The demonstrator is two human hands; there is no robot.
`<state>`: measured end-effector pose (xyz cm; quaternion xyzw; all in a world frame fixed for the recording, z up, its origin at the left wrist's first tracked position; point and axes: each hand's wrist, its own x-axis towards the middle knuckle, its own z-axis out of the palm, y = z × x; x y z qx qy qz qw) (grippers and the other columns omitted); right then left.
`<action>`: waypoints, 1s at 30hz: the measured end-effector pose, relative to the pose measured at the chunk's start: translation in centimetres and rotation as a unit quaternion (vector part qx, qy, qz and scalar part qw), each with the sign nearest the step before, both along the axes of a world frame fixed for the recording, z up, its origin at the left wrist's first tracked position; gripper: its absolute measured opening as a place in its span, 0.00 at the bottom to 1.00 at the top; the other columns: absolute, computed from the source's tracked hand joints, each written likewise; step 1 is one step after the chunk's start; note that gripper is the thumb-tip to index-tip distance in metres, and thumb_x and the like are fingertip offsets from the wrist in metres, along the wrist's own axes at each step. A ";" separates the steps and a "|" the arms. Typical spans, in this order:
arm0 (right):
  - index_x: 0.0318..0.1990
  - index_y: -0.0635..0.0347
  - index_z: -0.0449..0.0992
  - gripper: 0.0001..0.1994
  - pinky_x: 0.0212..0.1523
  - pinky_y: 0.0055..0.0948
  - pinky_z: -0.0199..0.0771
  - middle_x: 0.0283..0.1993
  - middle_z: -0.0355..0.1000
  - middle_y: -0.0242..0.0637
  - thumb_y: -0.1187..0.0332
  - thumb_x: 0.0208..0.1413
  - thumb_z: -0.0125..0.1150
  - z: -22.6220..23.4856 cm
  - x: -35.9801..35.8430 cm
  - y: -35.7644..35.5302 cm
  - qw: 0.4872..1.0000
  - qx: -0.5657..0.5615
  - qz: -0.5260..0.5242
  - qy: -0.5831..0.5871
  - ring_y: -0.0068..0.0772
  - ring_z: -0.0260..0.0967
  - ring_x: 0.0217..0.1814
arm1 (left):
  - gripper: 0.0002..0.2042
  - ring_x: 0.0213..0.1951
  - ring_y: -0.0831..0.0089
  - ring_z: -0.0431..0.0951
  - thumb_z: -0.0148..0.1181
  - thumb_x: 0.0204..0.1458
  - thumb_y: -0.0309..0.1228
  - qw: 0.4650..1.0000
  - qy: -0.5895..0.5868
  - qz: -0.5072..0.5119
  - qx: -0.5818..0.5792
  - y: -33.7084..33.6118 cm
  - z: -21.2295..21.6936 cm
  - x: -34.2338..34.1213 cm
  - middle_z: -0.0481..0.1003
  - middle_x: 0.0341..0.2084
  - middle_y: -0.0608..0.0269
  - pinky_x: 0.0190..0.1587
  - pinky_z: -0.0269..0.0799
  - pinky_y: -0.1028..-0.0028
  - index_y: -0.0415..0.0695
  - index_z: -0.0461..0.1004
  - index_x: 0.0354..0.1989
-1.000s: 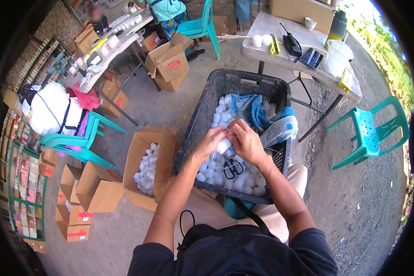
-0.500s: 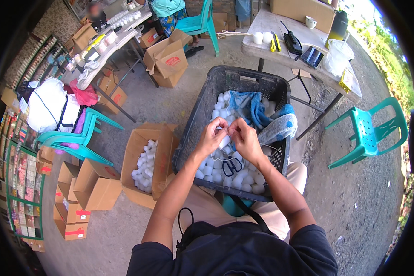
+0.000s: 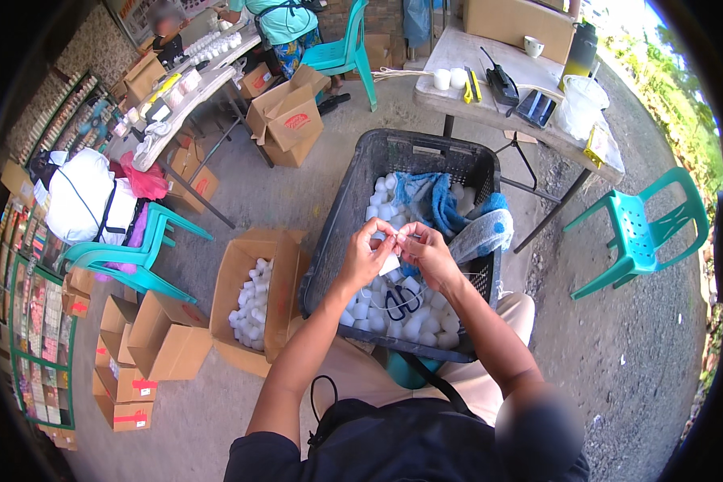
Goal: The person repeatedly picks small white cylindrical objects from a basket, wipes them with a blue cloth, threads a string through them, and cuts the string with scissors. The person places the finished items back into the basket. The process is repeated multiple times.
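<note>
Over a black plastic crate [image 3: 490,281], my left hand [image 3: 367,255] and my right hand [image 3: 427,259] meet, fingertips pinched together. A white candle-like cylinder [image 3: 389,264] hangs under my left fingers, held by that hand. My right fingertips pinch what looks like the thin white string at its top; the exact grip is too small to make out. Many small white cylinders [image 3: 427,325] fill the crate. Dark-handled scissors [image 3: 395,313] lie on them, below my hands. A blue and grey towel [image 3: 484,233] drapes over the crate's right part.
Left of the crate stands a cardboard box [image 3: 285,293] of white pieces. A table [image 3: 450,48] beyond holds a radio [image 3: 500,84], a phone and a bottle. Green chairs [image 3: 647,229] stand right and far. Two people [image 3: 285,24] are at a far-left table.
My hands stay pinched together, with the fingers shifted slightly. The white cylinder now hangs lower, tilted under my fingers. The view has tilted a little.
</note>
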<state>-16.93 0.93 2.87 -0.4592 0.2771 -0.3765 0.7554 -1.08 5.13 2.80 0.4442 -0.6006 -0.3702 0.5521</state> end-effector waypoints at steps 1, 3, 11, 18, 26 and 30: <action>0.38 0.59 0.70 0.05 0.35 0.20 0.65 0.30 0.73 0.28 0.70 0.57 0.59 -0.2 0.4 0.1 0.998 -0.040 -0.040 0.016 0.18 0.68 0.32 | 0.02 0.31 0.83 0.75 0.53 0.57 0.19 1.000 -0.007 0.011 -0.002 -0.2 0.0 -0.1 0.72 0.31 0.65 0.30 0.72 0.82 0.37 0.68 0.37; 0.36 0.65 0.70 0.03 0.32 0.25 0.70 0.28 0.73 0.32 0.75 0.57 0.57 -1.2 1.2 0.0 0.976 -0.158 -0.141 0.041 0.21 0.70 0.28 | 0.02 0.29 0.84 0.74 0.53 0.57 0.20 0.999 -0.021 0.030 -0.002 -0.5 -0.1 -0.8 0.72 0.30 0.66 0.28 0.70 0.82 0.37 0.68 0.37; 0.33 0.68 0.76 0.04 0.31 0.26 0.70 0.26 0.74 0.42 0.75 0.53 0.60 1.1 1.4 1.6 0.895 -0.322 -0.208 0.228 0.24 0.71 0.28 | 0.07 0.16 0.84 0.66 0.58 0.54 0.26 0.985 -0.088 0.143 -0.027 -0.5 -1.5 -0.5 0.73 0.26 0.62 0.18 0.61 0.77 0.37 0.67 0.35; 0.36 0.68 0.74 0.05 0.31 0.25 0.68 0.28 0.74 0.34 0.74 0.56 0.58 -2.0 1.5 -0.3 0.955 -0.173 -0.198 0.139 0.19 0.66 0.29 | 0.05 0.19 0.85 0.68 0.61 0.52 0.22 0.963 -0.195 0.150 -0.111 -0.5 -0.2 -1.3 0.74 0.28 0.63 0.20 0.63 0.81 0.37 0.71 0.35; 0.34 0.68 0.72 0.04 0.31 0.27 0.68 0.27 0.73 0.39 0.74 0.57 0.55 -0.4 1.9 1.0 0.932 -0.240 -0.212 0.168 0.24 0.67 0.27 | 0.04 0.21 0.80 0.73 0.64 0.50 0.23 0.951 -0.166 0.191 -0.180 -0.2 0.0 -1.0 0.76 0.30 0.62 0.21 0.66 0.81 0.38 0.75 0.33; 0.33 0.67 0.71 0.05 0.31 0.29 0.69 0.27 0.73 0.39 0.74 0.57 0.55 -0.7 1.9 0.8 0.935 -0.221 -0.225 0.162 0.25 0.68 0.28 | 0.04 0.25 0.79 0.74 0.64 0.50 0.22 0.953 -0.155 0.193 -0.176 0.1 0.1 -1.4 0.75 0.30 0.61 0.22 0.68 0.80 0.39 0.75 0.33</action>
